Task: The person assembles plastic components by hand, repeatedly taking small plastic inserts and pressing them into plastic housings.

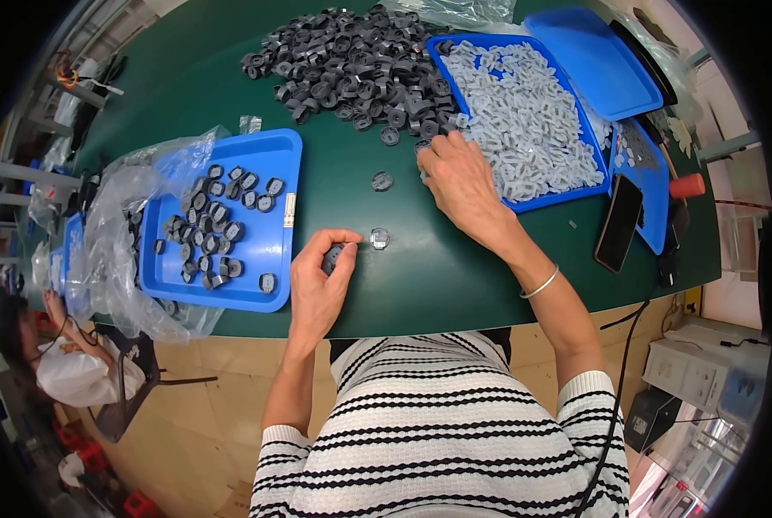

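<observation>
My left hand [317, 289] is closed around a dark grey round plastic part [332, 259] near the table's front edge. By its fingertips lies a clear, squarish plastic piece [379, 238] on the green table. Farther back, a loose dark round part [382, 181] sits between my hands. My right hand [464, 180] reaches to the near edge of a heap of dark grey round parts [351, 65], its fingers pinched on a dark grey round part [422, 146] that they partly cover. Right beside that hand stands a blue tray of translucent white pieces [533, 121].
On the left, a blue tray [269, 164] holds several dark parts, with a clear plastic bag [114, 233] over its left side. At right are a phone [619, 224], a red cylinder [686, 186] and another blue tray [597, 65]. Another person [84, 367] sits at far left.
</observation>
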### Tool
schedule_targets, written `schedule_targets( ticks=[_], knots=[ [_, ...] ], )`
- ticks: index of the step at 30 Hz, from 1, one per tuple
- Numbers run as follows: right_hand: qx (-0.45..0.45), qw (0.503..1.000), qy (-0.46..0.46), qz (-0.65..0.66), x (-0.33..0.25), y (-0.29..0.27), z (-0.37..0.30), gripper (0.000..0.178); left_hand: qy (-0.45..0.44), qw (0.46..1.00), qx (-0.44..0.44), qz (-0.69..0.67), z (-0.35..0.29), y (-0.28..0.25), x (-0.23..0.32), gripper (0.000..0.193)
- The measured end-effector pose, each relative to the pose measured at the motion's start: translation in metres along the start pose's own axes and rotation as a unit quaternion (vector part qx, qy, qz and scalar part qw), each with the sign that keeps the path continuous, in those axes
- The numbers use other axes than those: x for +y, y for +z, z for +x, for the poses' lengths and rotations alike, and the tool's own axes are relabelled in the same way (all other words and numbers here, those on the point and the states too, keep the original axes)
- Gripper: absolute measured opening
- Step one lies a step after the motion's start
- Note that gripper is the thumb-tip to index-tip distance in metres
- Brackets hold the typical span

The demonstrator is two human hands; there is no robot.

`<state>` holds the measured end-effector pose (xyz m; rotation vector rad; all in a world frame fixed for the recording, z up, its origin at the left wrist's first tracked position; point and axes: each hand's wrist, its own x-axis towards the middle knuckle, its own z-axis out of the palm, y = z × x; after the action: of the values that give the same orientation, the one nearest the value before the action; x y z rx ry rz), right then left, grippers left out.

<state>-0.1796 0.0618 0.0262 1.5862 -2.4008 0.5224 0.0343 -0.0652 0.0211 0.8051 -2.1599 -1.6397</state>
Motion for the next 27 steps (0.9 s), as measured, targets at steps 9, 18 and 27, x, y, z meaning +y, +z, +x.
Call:
schedule_targets(
  ticks=[9,18,27],
  knots=[
    [-0.089,0.874,0.178,0.443,-0.013,-0.021,-0.033,0.009,0.270,0.859,0.216,0.378,0.023,-0.058,0.012,0.022],
    [-0.111,0.714,0.275,0.634,-0.016,-0.014,-0.064,0.015,0.223,0.903,0.052,0.365,0.008,0.035,-0.007,0.039],
    [-0.017,0.651,0.297,0.698,-0.025,-0.007,-0.076,0.011,-0.006,0.988,-0.090,-0.121,0.003,0.062,0.017,0.037]
  ],
)
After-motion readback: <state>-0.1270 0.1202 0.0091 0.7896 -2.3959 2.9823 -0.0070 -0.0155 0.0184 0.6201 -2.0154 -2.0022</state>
